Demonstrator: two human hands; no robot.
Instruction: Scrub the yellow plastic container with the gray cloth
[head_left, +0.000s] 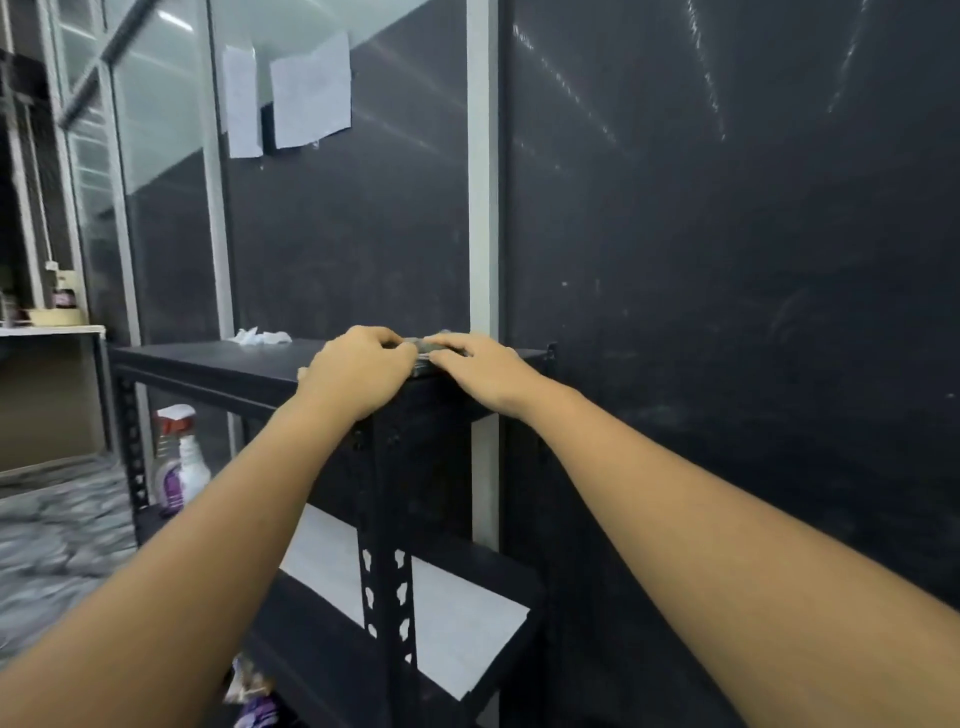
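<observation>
Both my hands rest on the top board of a black metal shelf rack (218, 358). My left hand (358, 371) and my right hand (480, 366) meet over a gray cloth (423, 356), of which only a thin strip shows between the fingers. Fingers of both hands curl onto the cloth and pinch it against the shelf's right end. No yellow plastic container is in view.
Crumpled white tissue (262, 338) lies at the back of the top shelf. A spray bottle (179, 460) stands on a lower shelf at left. A white sheet (431, 597) lies on a lower board. A dark wall panel (727, 260) stands close behind; a table (52, 330) at far left.
</observation>
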